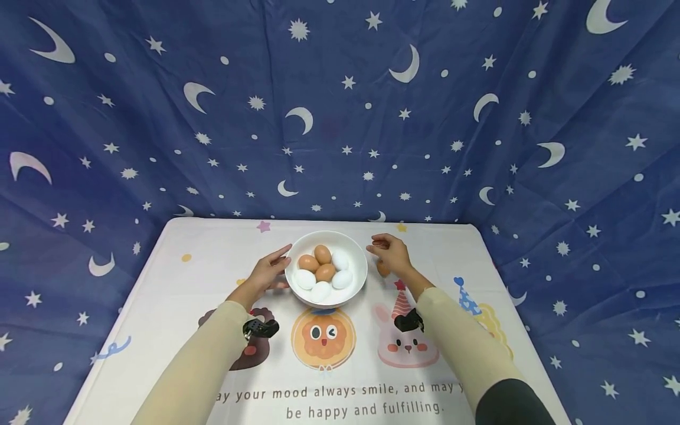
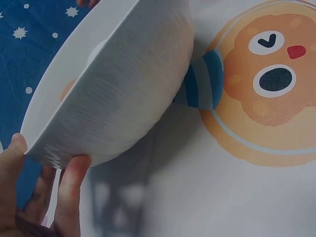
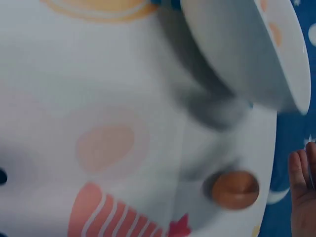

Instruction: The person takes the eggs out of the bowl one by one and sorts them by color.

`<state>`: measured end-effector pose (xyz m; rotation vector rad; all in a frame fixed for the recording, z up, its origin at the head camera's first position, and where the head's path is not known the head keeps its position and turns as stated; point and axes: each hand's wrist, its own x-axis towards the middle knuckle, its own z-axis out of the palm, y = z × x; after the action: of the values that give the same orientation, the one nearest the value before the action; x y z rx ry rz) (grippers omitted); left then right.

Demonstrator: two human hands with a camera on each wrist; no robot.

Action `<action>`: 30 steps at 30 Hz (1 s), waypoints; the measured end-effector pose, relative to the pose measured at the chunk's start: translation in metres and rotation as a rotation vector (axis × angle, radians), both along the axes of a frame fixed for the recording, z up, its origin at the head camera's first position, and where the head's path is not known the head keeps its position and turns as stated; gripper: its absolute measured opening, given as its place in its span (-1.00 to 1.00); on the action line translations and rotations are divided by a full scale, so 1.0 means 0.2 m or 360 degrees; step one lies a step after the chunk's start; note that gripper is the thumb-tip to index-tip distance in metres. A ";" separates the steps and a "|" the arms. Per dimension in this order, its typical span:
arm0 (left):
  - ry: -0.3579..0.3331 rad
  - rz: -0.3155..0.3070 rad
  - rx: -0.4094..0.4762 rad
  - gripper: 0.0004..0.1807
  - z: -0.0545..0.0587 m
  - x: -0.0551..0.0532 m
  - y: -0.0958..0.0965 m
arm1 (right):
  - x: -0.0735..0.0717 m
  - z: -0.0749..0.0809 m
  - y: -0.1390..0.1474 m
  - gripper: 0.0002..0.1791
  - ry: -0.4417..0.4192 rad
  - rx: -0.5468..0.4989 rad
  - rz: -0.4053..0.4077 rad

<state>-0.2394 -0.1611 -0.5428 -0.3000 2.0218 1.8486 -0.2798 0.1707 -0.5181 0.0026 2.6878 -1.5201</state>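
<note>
A white bowl [image 1: 363,280] stands on the table and holds three brown eggs [image 1: 325,272] and several white eggs [image 1: 320,291]. At its left side is my left hand [image 1: 264,274], fingers spread. The left wrist view shows fingertips of that hand against the bowl's rim and outer wall [image 2: 128,94]. My right hand [image 1: 392,252] is to the right of the bowl, apart from it, holding nothing visible. Another brown egg [image 3: 236,190] lies on the tablecloth by this hand, partly covered by it in the head view.
The white tablecloth [image 1: 175,277] carries printed cartoon faces and lettering along its near part. Behind the table's far edge hangs a dark blue cloth [image 1: 329,153] with moons and stars, which also continues down both sides. Black straps [image 1: 260,328] sit around both wrists.
</note>
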 end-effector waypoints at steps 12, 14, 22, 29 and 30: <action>-0.0006 0.0009 0.0014 -0.44 0.00 0.01 0.02 | 0.02 0.01 -0.16 -0.58 0.0198 0.0072 0.0177; -0.0005 0.0001 0.0012 -0.43 0.00 0.01 0.01 | 0.02 0.01 -0.18 -0.60 0.0220 0.0077 0.0176; 0.0030 0.0005 -0.0010 -0.44 0.01 0.02 0.01 | 0.05 0.00 -0.25 -0.55 0.0173 -0.0001 0.0328; 0.0026 0.0010 -0.0013 -0.44 0.01 0.01 0.01 | 0.08 -0.03 -0.32 -0.55 0.0088 0.0037 0.0460; 0.0023 0.0011 -0.0011 -0.44 0.01 0.01 0.00 | 0.08 -0.04 -0.33 -0.55 0.0084 0.0044 0.0469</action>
<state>-0.2367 -0.1606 -0.5412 -0.2968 2.0400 1.8534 -0.2640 0.1051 -0.5253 -0.4181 2.6024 -1.4113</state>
